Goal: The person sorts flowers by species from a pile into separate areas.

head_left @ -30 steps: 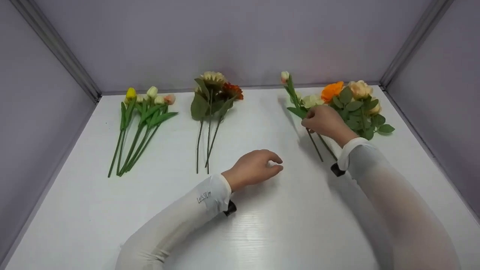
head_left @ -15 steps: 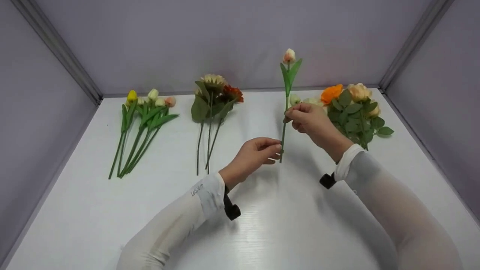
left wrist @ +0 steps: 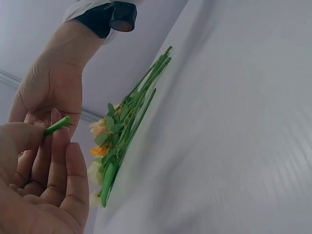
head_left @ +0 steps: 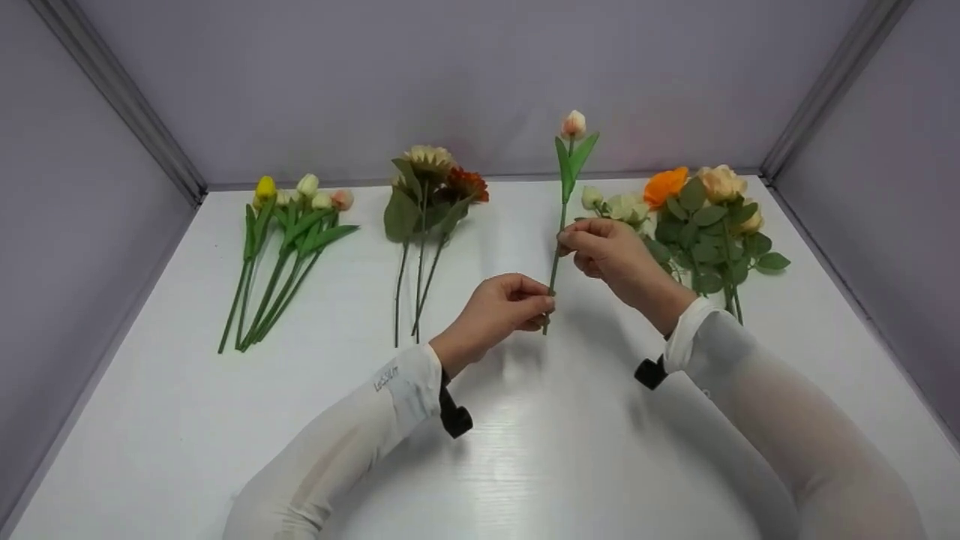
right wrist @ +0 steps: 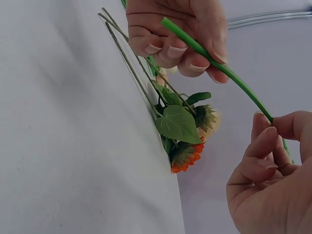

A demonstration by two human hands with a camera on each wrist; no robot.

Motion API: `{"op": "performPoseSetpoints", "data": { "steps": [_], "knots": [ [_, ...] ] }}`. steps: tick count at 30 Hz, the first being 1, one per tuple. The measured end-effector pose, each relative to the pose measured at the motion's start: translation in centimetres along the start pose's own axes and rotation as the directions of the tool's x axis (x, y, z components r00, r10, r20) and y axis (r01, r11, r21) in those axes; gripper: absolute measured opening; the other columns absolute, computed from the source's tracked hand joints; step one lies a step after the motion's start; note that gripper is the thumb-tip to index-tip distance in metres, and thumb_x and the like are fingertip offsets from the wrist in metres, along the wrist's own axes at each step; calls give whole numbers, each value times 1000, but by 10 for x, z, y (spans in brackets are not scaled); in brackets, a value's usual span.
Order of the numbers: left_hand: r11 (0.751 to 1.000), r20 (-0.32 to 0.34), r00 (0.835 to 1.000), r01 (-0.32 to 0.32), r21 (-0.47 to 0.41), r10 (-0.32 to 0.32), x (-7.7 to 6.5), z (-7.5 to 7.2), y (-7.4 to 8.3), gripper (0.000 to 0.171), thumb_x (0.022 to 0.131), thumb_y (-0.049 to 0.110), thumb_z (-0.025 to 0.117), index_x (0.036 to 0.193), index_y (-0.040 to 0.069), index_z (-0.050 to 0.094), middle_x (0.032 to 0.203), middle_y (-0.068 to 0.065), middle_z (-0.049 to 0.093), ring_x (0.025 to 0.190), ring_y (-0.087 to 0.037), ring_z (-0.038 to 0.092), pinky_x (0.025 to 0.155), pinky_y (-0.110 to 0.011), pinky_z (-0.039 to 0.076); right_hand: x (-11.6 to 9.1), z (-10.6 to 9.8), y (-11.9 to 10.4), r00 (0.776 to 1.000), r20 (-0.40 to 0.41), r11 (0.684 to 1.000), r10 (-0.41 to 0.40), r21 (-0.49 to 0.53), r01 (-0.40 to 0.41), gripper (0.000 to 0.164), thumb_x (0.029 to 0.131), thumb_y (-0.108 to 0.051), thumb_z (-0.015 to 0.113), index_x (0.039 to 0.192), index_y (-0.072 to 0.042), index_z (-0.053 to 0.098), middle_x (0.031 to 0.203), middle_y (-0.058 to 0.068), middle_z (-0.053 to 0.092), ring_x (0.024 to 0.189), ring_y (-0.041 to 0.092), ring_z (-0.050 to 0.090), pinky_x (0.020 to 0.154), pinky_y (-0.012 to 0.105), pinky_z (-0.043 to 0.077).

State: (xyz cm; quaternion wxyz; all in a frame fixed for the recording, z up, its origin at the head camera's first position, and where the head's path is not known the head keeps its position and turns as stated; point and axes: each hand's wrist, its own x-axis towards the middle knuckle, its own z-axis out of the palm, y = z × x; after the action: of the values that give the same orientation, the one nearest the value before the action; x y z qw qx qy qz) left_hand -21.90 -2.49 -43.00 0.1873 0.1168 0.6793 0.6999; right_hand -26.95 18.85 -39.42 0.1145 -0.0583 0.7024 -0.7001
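Observation:
A pale pink tulip (head_left: 574, 125) with two green leaves stands nearly upright above the table, held by both hands. Thumb and fingers of my right hand (head_left: 611, 255) pinch its stem around the middle, below the leaves. Lower down, close to the cut end, my left hand (head_left: 501, 311) pinches the same stem. In the right wrist view the green stem (right wrist: 239, 83) bends slightly between the two hands. Only the stem's end (left wrist: 58, 126) pokes out from the left fingers in the left wrist view; the bloom is hidden there.
Several tulips (head_left: 285, 255) lie at the left of the white table (head_left: 495, 465). A sunflower-like bunch with an orange-red bloom (head_left: 466, 184) lies in the middle. Roses with leaves (head_left: 720, 217) and an orange flower (head_left: 665, 187) lie at the right. Grey walls (head_left: 480, 82) enclose the table.
My right hand has lifted the pink tulip from the right-hand flowers and brought it left, upright. My left hand has closed on the lower stem, and both have shifted slightly left and down.

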Motion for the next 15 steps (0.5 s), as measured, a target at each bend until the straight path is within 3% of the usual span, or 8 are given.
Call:
{"op": "performPoseSetpoints", "data": {
  "steps": [4,8,11,15],
  "knots": [
    [999,-5,1000,-13,35,13,-3,-9,4,18,96,15,74,110,4,70,102,-10,73,88,-20,71,83,-35,59,0,-1,-1,1000,20,1000,21,-17,-21,24,96,-25,75,107,-4,70,94,5,70,67,15,50,59,23,40],
    [994,-41,998,-45,95,49,-10,-26,12,19,97,15,73,111,3,70,103,-10,72,90,-22,70,83,-35,59,-1,-2,1,999,46,992,28,-128,-22,28,96,-30,74,110,-6,72,100,8,72,74,17,56,61,25,42],
    [982,-93,992,-65,177,83,-18,-48,20,20,98,17,72,113,4,70,104,-9,72,92,-22,69,84,-34,59,-3,-1,3,998,63,971,20,-238,-5,28,98,-32,71,112,-8,72,106,9,73,80,19,60,64,26,45],
    [951,-179,978,-46,305,104,-40,-87,33,24,98,23,72,116,7,70,107,-7,71,95,-23,69,86,-38,58,-6,5,5,995,101,926,1,-376,37,29,100,-35,68,116,-11,71,112,9,73,93,26,64,71,30,49]
  ]
}}
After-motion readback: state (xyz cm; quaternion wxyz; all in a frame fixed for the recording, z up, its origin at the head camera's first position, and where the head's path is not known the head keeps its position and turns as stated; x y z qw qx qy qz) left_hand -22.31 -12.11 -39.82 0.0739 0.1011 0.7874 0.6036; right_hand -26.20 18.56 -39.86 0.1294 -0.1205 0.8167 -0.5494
